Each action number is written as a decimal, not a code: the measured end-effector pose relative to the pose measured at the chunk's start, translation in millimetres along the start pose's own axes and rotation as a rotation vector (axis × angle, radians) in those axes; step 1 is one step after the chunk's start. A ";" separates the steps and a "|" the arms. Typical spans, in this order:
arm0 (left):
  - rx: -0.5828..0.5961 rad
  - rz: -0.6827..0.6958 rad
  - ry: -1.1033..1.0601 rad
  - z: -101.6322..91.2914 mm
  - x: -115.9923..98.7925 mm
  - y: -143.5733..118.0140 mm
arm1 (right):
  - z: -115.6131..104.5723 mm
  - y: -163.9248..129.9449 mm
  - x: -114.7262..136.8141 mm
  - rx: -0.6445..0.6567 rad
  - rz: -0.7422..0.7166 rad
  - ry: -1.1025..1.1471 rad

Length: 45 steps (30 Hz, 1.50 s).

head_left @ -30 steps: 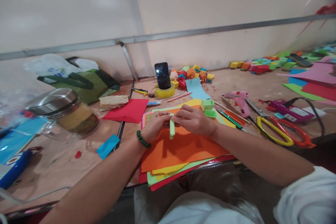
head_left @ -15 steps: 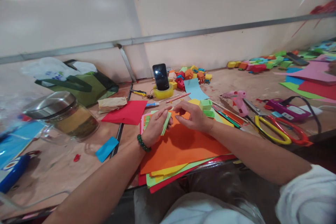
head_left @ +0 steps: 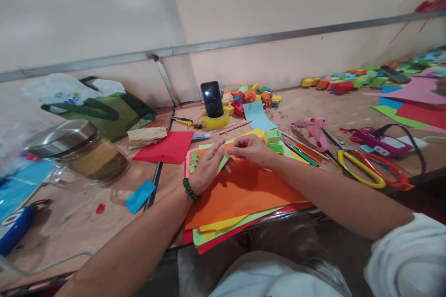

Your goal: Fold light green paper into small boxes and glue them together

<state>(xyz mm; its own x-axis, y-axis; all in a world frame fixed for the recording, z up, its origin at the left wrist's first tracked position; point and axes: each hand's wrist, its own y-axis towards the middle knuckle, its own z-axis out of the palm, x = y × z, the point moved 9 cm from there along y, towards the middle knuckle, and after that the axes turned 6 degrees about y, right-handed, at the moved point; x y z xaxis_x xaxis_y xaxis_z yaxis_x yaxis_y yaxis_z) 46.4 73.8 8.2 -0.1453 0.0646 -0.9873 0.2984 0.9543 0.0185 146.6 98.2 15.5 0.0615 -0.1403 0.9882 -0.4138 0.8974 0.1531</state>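
My left hand [head_left: 208,169], with a dark green bead bracelet at the wrist, is closed around a light green piece of paper [head_left: 224,162]. Most of that paper is hidden behind the fingers. My right hand [head_left: 256,149] pinches at the paper's upper right edge, thumb and fingertips together. Both hands are over an orange paper sheet [head_left: 237,195], the top of a stack of coloured sheets. Small folded green paper pieces [head_left: 193,162] lie left of my left hand. Just beyond my right hand stand light green folded paper boxes [head_left: 272,137].
Right of the stack lie a pink glue gun [head_left: 317,132], large scissors [head_left: 362,169] and a purple power strip [head_left: 381,144]. A phone [head_left: 212,99] stands in a tape roll [head_left: 215,122] before a pile of coloured paper boxes [head_left: 251,96]. A glass teapot [head_left: 95,158] is at the left.
My right hand has moved left and its fingers have closed onto the edge of the green paper. My left hand still holds the paper. The view has shifted slightly.
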 end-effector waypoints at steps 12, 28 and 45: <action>0.331 -0.364 -0.169 23.3 28.2 -9.8 | -17.4 3.8 -13.1 -0.027 0.196 0.036; 0.248 -0.212 -0.037 19.7 15.7 -7.1 | -16.0 0.9 2.5 -0.136 0.002 -0.140; -0.034 0.056 0.081 -0.3 -4.6 1.4 | -23.9 -0.4 22.5 -0.161 -0.202 0.019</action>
<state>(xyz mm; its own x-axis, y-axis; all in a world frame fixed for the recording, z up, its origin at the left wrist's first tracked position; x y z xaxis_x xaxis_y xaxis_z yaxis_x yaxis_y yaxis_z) 47.2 74.9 12.8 -0.2052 0.1402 -0.9686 0.2761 0.9578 0.0802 169.8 104.6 37.7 0.1458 -0.3171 0.9371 -0.2412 0.9072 0.3445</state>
